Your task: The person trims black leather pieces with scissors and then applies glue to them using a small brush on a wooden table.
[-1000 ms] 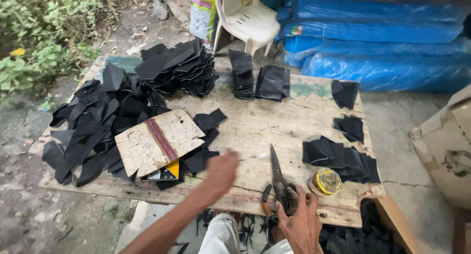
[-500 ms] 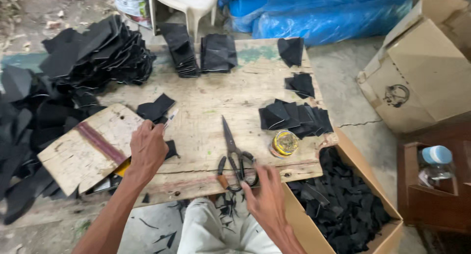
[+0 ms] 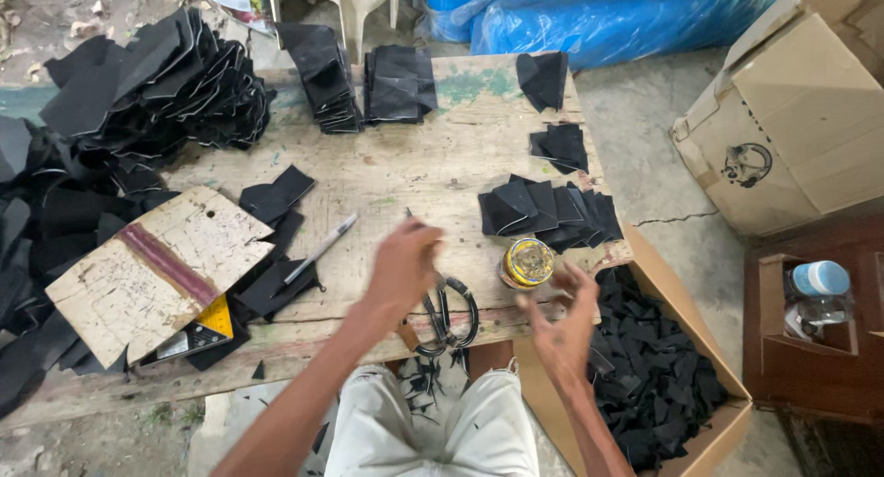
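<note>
My left hand [image 3: 401, 267] is blurred and hovers over the blades of large black-handled scissors [image 3: 448, 320] lying on the wooden table [image 3: 405, 159]. Whether it grips anything I cannot tell. My right hand [image 3: 562, 319] is at the table's near edge with fingers spread and nothing in it, just below a round yellow tin [image 3: 527, 261]. A silver pen [image 3: 320, 249] lies left of my left hand on black cut pieces [image 3: 267, 288]. A fanned row of black pieces [image 3: 548, 208] lies beyond the tin.
A worn white board with a maroon stripe [image 3: 157, 270] lies at the left. A heap of black pieces [image 3: 138, 81] fills the far left, and stacks [image 3: 398, 83] stand at the back. A cardboard box of black scraps [image 3: 658, 366] stands at the right. A shut carton [image 3: 792, 118] stands beyond it.
My left hand has left the board's edge and moved right over the scissors. My right hand has come off the scissor handles and shifted right, fingers spread.
</note>
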